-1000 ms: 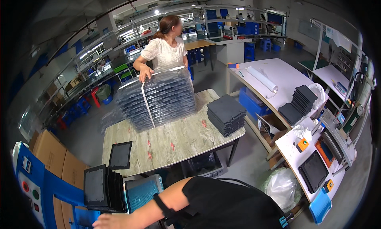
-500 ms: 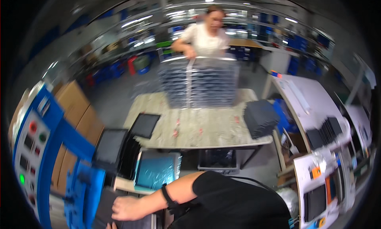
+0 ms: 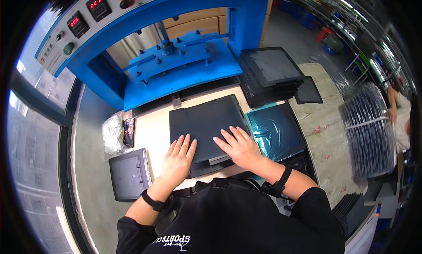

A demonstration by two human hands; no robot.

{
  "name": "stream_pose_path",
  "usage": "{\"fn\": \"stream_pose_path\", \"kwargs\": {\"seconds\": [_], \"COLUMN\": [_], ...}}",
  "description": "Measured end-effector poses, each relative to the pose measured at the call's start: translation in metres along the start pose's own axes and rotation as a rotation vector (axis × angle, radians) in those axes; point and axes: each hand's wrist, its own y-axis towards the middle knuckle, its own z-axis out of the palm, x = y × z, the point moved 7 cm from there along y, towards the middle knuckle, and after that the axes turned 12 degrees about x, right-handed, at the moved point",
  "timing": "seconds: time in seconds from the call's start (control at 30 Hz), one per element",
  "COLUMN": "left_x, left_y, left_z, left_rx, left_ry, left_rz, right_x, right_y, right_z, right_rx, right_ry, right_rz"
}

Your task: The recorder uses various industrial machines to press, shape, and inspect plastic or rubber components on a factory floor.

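Note:
A flat dark panel lies on the pale wooden board in front of me. My left hand rests on the panel's near left corner, fingers stretched out flat. Near its right edge, my right hand lies palm down with the fingers spread. Neither hand grips anything. Another dark piece shows partly from beneath the panel's near edge, and the rest of it is hidden.
Beyond the panel stands a blue press with a raised plate. Stacked black frames and a teal film-covered panel sit right. Left lie a phone, crumpled clear plastic and a dark frame. A person stands by a strapped stack.
My view has swung left and down from the far table to the press. Both hands now show in full on the panel; earlier only one hand and some fingertips were visible there.

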Motion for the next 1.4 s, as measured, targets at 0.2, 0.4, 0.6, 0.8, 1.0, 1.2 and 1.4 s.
{"fn": "stream_pose_path", "kwargs": {"seconds": [0.2,0.4,0.6,0.8,1.0,1.2,1.4], "left_x": [0.009,-0.011,-0.014,-0.014,-0.013,-0.014,-0.009], "left_y": [0.024,0.016,0.007,0.008,0.007,0.009,0.009], "left_z": [0.051,0.073,0.081,0.086,0.09,0.096,0.102], "left_rx": [0.04,0.144,0.189,0.163,0.19,0.186,0.24], "left_ry": [-0.119,-0.217,-0.325,-0.36,-0.348,-0.304,-0.256], "left_rz": [-0.049,0.012,-0.002,-0.019,0.052,0.051,0.081], "right_x": [-0.028,-0.023,-0.022,-0.029,-0.027,-0.03,-0.036], "right_y": [0.006,-0.03,-0.032,-0.024,-0.025,-0.024,-0.024], "right_z": [0.04,0.078,0.076,0.069,0.071,0.073,0.084], "right_rx": [0.122,0.297,0.317,0.431,0.437,0.315,0.383], "right_ry": [-0.006,0.072,0.104,0.124,0.107,0.145,0.19], "right_rz": [0.044,0.098,0.072,0.042,0.049,0.033,0.028]}}
